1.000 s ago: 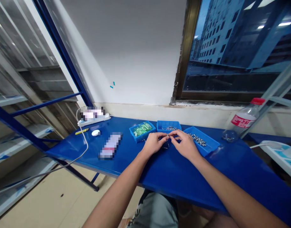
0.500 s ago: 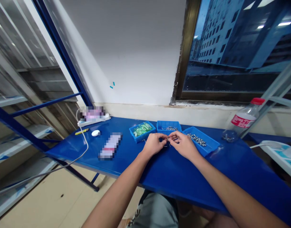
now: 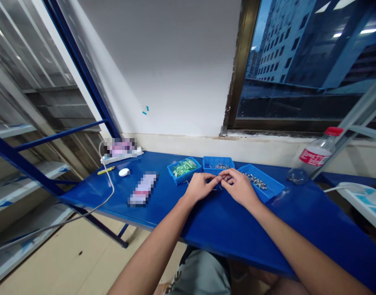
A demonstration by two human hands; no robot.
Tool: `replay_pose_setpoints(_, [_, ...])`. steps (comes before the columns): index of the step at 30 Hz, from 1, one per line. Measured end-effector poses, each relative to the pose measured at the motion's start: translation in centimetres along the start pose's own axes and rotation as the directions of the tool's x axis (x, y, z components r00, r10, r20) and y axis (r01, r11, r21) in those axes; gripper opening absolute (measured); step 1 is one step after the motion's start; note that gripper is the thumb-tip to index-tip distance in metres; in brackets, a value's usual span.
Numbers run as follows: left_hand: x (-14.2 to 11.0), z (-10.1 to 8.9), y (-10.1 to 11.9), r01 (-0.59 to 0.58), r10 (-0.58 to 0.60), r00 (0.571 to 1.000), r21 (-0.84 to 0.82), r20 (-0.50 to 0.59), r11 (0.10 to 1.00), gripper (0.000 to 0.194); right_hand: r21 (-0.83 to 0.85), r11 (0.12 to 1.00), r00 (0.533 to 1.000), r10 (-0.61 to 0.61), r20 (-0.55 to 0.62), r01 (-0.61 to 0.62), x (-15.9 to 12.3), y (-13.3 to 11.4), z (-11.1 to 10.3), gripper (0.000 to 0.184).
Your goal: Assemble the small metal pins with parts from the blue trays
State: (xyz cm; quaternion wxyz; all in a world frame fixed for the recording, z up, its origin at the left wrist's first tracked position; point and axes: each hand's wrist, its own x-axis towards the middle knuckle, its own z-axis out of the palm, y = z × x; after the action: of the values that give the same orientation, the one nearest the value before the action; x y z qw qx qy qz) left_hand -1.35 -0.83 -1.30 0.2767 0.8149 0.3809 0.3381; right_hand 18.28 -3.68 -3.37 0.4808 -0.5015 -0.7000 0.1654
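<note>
My left hand (image 3: 200,186) and my right hand (image 3: 238,186) meet above the blue table, fingertips touching. Each has thumb and fingers pinched together; whatever lies between them is too small and covered to make out. Thin metal pin-like pieces (image 3: 219,187) show just below the fingertips. Behind my hands stand three blue bins. In the left bin (image 3: 184,179) lie green plastic packets (image 3: 184,166). Slim metal pieces (image 3: 221,166) are in the middle bin (image 3: 217,160). Short, shiny metal parts (image 3: 257,182) fill part of the right bin (image 3: 272,191), close to my right hand.
A plastic bottle (image 3: 315,155) with a red cap stands at the right rear. On the left are a blurred-out phone-like object (image 3: 143,189), a white rounded object (image 3: 123,172), a yellow cutter (image 3: 105,170), a power strip (image 3: 123,156) and a hanging cable (image 3: 112,192).
My fingertips have shifted slightly and closed tighter together, with the right fingers curling more. The bins and the other things stay in place.
</note>
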Motion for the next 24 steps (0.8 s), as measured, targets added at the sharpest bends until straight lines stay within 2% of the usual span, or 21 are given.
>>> replay_pose_setpoints(5, [0.2,0.07,-0.59,0.023,-0.023,1.0,-0.001,-0.009,1.0,0.027,0.006,0.996,0.996,-0.087,0.035,0.087,-0.02,-0.03,0.01,0.019])
replay_pose_setpoints(11, [0.36,0.34,-0.72,0.066,-0.065,0.997,0.035,-0.029,0.997,0.019,0.095,0.992,0.997,0.082,0.005,-0.082,-0.1,0.21,0.34,0.016])
replay_pose_setpoints(18, [0.39,0.32,-0.72,0.055,-0.057,0.995,-0.032,-0.085,0.998,0.018,0.126,0.989,0.997,0.073,0.039,-0.077,-0.05,0.73,0.7,0.017])
replay_pose_setpoints(21, [0.23,0.1,-0.38,0.049,-0.051,0.997,-0.035,-0.065,0.998,0.022,0.044,0.998,0.999,0.037,0.024,-0.038,0.0,0.43,0.48,0.017])
replay_pose_setpoints(24, [0.04,-0.11,0.02,0.042,-0.043,0.999,-0.022,-0.015,0.999,0.035,0.033,0.999,1.0,0.023,0.014,-0.023,0.02,0.29,0.25,0.014])
